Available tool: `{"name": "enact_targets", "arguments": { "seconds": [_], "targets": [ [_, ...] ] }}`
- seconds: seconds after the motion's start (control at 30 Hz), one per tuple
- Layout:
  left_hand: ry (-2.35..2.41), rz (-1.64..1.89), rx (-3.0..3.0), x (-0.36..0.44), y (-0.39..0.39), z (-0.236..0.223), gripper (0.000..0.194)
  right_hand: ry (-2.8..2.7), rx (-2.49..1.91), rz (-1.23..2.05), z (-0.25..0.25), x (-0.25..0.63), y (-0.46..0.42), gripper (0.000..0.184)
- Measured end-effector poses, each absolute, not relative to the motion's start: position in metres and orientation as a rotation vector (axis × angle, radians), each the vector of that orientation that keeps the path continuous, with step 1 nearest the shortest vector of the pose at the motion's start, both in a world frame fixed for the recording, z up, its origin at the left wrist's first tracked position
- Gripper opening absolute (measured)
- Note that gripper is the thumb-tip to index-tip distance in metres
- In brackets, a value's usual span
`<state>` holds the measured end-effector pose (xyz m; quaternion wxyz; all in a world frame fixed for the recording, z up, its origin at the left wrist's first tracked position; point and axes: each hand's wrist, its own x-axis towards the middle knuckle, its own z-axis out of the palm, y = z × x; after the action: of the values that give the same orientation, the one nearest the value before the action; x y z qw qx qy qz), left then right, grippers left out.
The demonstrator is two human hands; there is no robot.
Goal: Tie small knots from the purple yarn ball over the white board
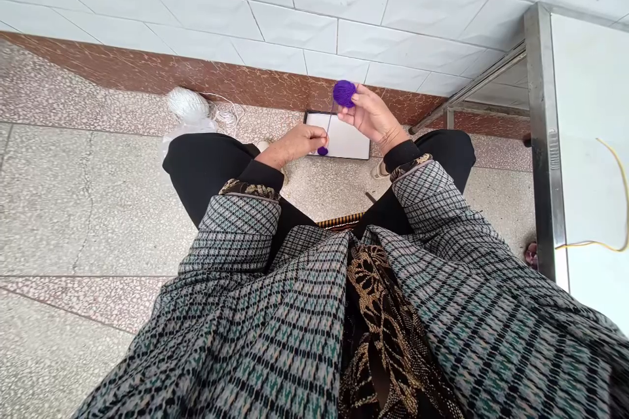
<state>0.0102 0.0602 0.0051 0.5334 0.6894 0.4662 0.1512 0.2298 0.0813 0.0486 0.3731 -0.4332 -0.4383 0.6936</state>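
Note:
My right hand [369, 112] is closed around a ball of purple yarn [343, 93], held up in front of the wall. From the ball a strand of purple yarn [329, 122] runs down to my left hand [299, 144], whose thumb and fingers pinch it. Just below those fingertips shows a smaller purple bundle [322, 151]; whether it hangs from the hand or lies on the tray is unclear. Beneath both hands, a white tray with a black rim [351, 157] rests on the floor between my feet.
On the floor at the left, by the wall, lies a ball of white yarn [188, 105] with loose white strands and a plastic bag. A metal-framed table [543, 144] stands at the right, a yellow cord [597, 243] on its white top. The tiled wall [295, 26] rises ahead.

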Motion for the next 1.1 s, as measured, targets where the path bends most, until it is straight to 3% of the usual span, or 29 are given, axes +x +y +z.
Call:
{"name": "enact_targets", "arguments": {
  "seconds": [0.2, 0.33, 0.43, 0.53, 0.6, 0.73, 0.87, 0.97, 1.1],
  "targets": [
    [0.843, 0.198, 1.649, 0.014, 0.053, 0.017, 0.016, -1.140, -1.441, 1.669, 0.037, 0.219, 0.082, 0.029],
    [0.889, 0.339, 1.677, 0.008, 0.052, 0.022, 0.020, -1.580, -1.624, 1.680, 0.034, 0.219, 0.076, 0.036],
    [1.077, 0.520, 1.663, 0.005, 0.056, 0.020, 0.016, -1.879, -1.464, 1.898, 0.039, 0.224, 0.070, 0.036],
    [1.264, 0.639, 1.629, 0.003, 0.061, 0.013, 0.013, -1.702, -1.118, 2.102, 0.046, 0.228, 0.069, 0.033],
    [1.298, 0.649, 1.606, 0.004, 0.063, 0.009, 0.013, -1.453, -1.001, 2.030, 0.050, 0.230, 0.072, 0.035],
    [1.068, 0.415, 1.616, 0.009, 0.060, 0.012, 0.013, -1.150, -1.209, 1.696, 0.049, 0.227, 0.081, 0.032],
    [0.830, 0.234, 1.623, 0.012, 0.054, 0.021, 0.016, -1.191, -1.571, 1.636, 0.040, 0.219, 0.080, 0.029],
    [0.930, 0.385, 1.630, 0.008, 0.055, 0.021, 0.015, -1.603, -1.696, 1.740, 0.038, 0.216, 0.073, 0.033],
    [1.223, 0.641, 1.624, 0.002, 0.061, 0.015, 0.012, -1.781, -1.380, 1.979, 0.043, 0.220, 0.067, 0.035]
  ]
}}
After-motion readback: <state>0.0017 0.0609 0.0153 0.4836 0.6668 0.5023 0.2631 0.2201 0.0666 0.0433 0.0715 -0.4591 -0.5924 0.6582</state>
